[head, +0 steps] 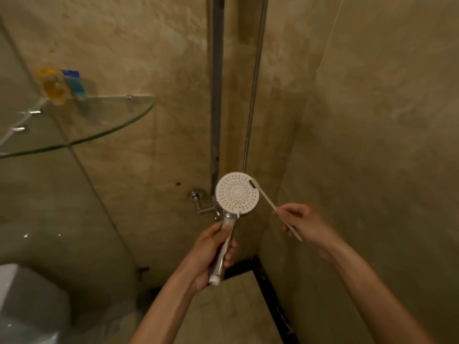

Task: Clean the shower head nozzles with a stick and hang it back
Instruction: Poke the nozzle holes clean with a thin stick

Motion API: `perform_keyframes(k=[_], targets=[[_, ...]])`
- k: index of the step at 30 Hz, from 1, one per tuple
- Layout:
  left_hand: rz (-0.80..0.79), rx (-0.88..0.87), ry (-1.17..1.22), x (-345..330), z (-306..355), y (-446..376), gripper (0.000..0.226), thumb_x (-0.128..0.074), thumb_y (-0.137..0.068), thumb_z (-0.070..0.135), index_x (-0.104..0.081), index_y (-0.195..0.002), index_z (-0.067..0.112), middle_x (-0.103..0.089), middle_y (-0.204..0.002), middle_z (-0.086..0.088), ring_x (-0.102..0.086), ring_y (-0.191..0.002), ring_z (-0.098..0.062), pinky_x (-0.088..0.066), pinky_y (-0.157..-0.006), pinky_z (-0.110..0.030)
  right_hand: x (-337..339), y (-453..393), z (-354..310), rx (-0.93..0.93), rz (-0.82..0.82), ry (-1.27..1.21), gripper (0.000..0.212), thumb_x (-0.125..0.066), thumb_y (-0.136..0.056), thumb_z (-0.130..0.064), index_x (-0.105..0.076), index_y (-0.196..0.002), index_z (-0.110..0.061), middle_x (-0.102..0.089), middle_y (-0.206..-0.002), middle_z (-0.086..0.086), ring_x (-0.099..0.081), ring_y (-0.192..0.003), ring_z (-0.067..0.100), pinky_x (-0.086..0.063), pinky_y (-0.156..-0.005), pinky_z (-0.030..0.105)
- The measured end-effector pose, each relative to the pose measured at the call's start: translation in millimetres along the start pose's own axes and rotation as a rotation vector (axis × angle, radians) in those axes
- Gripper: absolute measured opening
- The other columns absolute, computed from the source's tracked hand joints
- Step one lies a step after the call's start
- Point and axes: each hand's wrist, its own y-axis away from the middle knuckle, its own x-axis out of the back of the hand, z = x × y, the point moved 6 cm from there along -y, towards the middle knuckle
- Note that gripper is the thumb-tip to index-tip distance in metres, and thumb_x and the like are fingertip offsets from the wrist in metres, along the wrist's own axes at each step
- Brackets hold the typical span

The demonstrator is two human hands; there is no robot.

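While the glass corner shelf at far left carries a yellow bottle and a blue tube untouched, the work sits at centre. The left hand is clenched around the chrome handle of the shower head, face turned toward the camera, off its wall mount. Just right of it, the stick, a slim white brush, rests its dark bristle tip on the upper right rim of the nozzle plate. The right hand grips the stick's lower half between closed fingers. Judgement: the nozzle-cleaning step is in hand, hanging not yet done. The next move calls for working the bristles across the remaining nozzle rows, the head kept steady.
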Motion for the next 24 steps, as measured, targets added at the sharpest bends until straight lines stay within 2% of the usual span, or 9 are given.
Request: perform_keyframes(k=[3,5,9,12,15,19,21,24], targets=[[-0.002,0.059,0.027,-7.4,-21.3,1.0,0.012,-0.056,-0.099,0.02,-0.06,-0.09,0.013,-0.055,-0.069,-0.01,-0.045,-0.044,-0.013,-0.036,-0.036,-0.021,4.0,4.2,17.5,-0.005,-0.012,0.029,0.013,-0.061,-0.097,-0.03,-0.072,-0.095,-0.024,-0.075,-0.076,-0.006,-0.063,-0.056,0.005,-0.045,-0.048,0.018],[-0.008,0.067,0.006,-12.4,-30.8,-0.5,0.015,-0.054,-0.1,0.019,-0.059,-0.087,0.013,-0.055,-0.068,-0.01,-0.044,-0.043,-0.013,-0.035,-0.036,-0.021,7.0,3.5,27.2,-0.003,-0.027,0.096,0.013,-0.061,-0.097,-0.033,-0.07,-0.098,-0.024,-0.076,-0.075,-0.004,-0.06,-0.05,0.003,-0.041,-0.044,0.015],[0.018,0.078,-0.049,-22.6,-46.1,-4.0,0.009,-0.05,-0.102,0.016,-0.056,-0.101,0.009,-0.056,-0.064,-0.007,-0.043,-0.039,-0.012,-0.034,-0.035,-0.02,19.6,-1.7,49.3,0.0,0.054,0.284,0.025,-0.058,-0.097,-0.044,-0.073,-0.087,-0.027,-0.063,-0.055,-0.013,-0.052,-0.048,-0.003,-0.038,-0.049,0.016],[0.055,0.09,-0.069,-27.7,-57.6,-8.0,0.016,-0.051,-0.102,0.019,-0.055,-0.11,0.005,-0.056,-0.063,-0.008,-0.042,-0.037,-0.012,-0.033,-0.034,-0.019,26.2,-0.2,60.1,0.02,0.098,0.408,0.04,-0.049,-0.098,-0.051,-0.071,-0.081,-0.022,-0.048,-0.042,-0.013,-0.041,-0.038,0.001,-0.027,-0.038,0.015],[0.08,0.107,-0.074,-30.5,-68.5,-13.6,0.018,-0.054,-0.101,0.024,-0.057,-0.104,0.006,-0.055,-0.062,-0.008,-0.04,-0.036,-0.013,-0.033,-0.034,-0.019,16.7,10.7,71.1,0.102,0.089,0.53,0.046,-0.043,-0.099,-0.053,-0.064,-0.069,-0.024,-0.05,-0.044,-0.009,-0.043,-0.039,0.003,-0.031,-0.041,0.021],[0.106,0.132,-0.087,-29.9,-85.5,-15.6,0.018,-0.057,-0.099,0.027,-0.057,-0.094,0.009,-0.055,-0.062,-0.009,-0.041,-0.038,-0.013,-0.033,-0.034,-0.02,1.7,25.1,92.2,0.14,0.028,0.632,0.05,-0.042,-0.1,-0.054,-0.059,-0.065,-0.023,-0.054,-0.05,-0.005,-0.048,-0.046,0.008,-0.04,-0.05,0.034],[0.112,0.148,-0.09,-30.1,-94.2,-13.5,0.02,-0.058,-0.099,0.028,-0.056,-0.093,0.009,-0.054,-0.06,-0.008,-0.041,-0.037,-0.012,-0.033,-0.034,-0.019,9.1,21.0,95.8,0.126,0.022,0.632,0.05,-0.042,-0.099,-0.056,-0.061,-0.065,-0.024,-0.052,-0.047,-0.006,-0.045,-0.043,0.005,-0.036,-0.049,0.03],[0.105,0.168,-0.088,-33.1,-101.5,-11.3,0.02,-0.058,-0.099,0.028,-0.056,-0.096,0.009,-0.053,-0.06,-0.007,-0.04,-0.035,-0.011,-0.033,-0.033,-0.018,27.2,4.2,88.1,0.097,0.067,0.66,0.049,-0.04,-0.099,-0.056,-0.069,-0.076,-0.024,-0.053,-0.051,-0.007,-0.048,-0.048,0.007,-0.037,-0.054,0.028]])
